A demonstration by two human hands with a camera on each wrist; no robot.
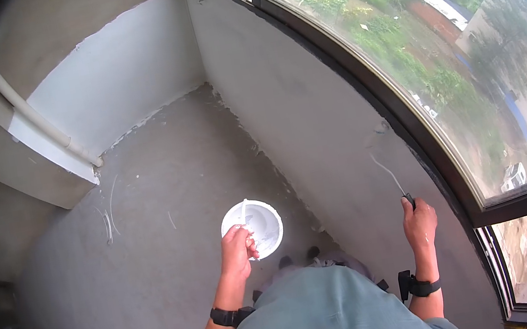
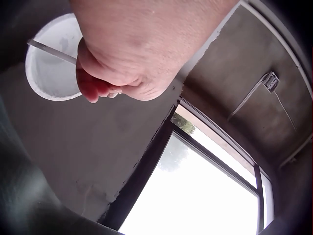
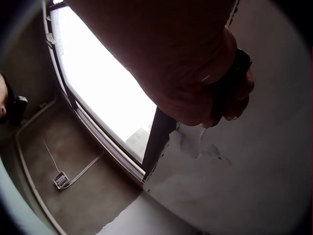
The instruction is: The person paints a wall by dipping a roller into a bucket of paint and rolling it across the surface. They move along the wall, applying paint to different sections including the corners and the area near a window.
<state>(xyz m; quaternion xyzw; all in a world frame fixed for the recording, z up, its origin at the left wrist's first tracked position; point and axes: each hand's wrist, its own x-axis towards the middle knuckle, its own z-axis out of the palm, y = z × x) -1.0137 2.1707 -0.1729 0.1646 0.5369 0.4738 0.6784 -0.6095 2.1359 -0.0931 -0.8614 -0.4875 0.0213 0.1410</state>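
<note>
My left hand (image 1: 238, 245) grips the pale handle (image 1: 244, 210) of a round white bucket (image 1: 278, 238), which hangs in front of my body. White material coats the bucket's inside; in the left wrist view the hand covers part of its rim (image 2: 30, 81). Over at the right, my right hand (image 1: 420, 223) holds a paint roller by its black handle (image 1: 409, 200). The roller's thin, bent wire frame (image 1: 388, 172) reaches up the wall to a small pale roller head (image 1: 380, 127). In the right wrist view, fingers wrap round the dark handle (image 3: 240, 63).
A low grey wall (image 1: 295, 102) runs under a dark-framed window (image 1: 400, 98) on my right. White coating covers the end wall (image 1: 120, 70) below a brown band. A white pipe (image 1: 32, 113) stands at the left; the bare floor (image 1: 134, 272) carries white streaks.
</note>
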